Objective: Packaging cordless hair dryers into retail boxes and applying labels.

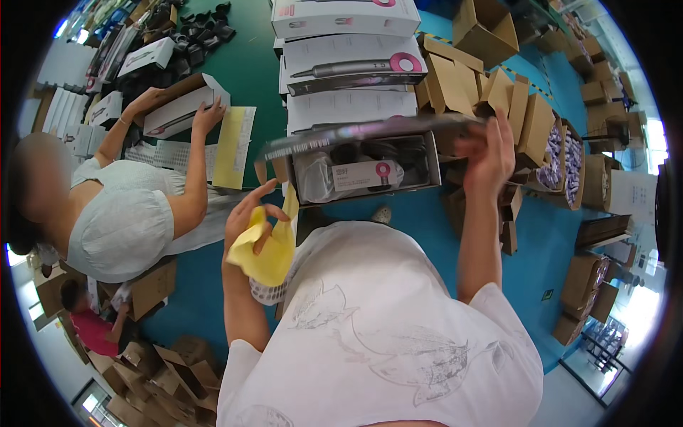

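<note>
In front of me is an open carton [434, 162]. Inside it lie a clear plastic bag [315, 178], dark parts with a black cable [398, 151], and a white card [359, 176] with a pink ring. Its printed lid [370, 131] is tilted above it, blurred by motion. My right hand [489, 156], also smeared, is at the lid's right end, which appears to lie between thumb and fingers. My left hand [250, 224] is by the carton's left front corner, a crumpled yellow sheet [267, 249] caught between its fingers.
Similar printed boxes [356, 64] are lined up beyond the carton. Brown cartons [533, 132] stand at right, one holding purple packets [562, 160]. On the left, a co-worker [121, 213] handles a white box [186, 114] on a green table [245, 71]; black parts [206, 30] lie behind.
</note>
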A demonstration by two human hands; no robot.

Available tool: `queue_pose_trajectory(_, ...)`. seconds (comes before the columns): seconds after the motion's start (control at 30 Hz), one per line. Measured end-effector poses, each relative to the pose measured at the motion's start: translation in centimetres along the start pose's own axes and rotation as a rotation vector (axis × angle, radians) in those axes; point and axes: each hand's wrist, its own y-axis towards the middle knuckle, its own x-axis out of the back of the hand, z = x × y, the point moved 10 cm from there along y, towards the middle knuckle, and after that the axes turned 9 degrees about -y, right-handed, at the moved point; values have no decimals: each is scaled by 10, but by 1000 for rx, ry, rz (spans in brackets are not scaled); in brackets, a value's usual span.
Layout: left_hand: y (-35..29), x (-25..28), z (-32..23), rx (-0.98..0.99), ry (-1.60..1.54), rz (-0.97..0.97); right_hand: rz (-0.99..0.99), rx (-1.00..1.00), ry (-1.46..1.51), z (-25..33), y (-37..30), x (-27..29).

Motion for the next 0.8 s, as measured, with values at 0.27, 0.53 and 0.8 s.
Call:
queue_pose_trajectory(0.27,-12,82,34,278,1053,-612,301,530,-1060,47,19,-61)
queue_pose_trajectory(0.53,34,102,42,277,1402,-655,290,235,-1219,52,45,-80)
queue_pose_trajectory(0.8,29,117,47,155,1212,-710,232,39,-1196,36,87,-105)
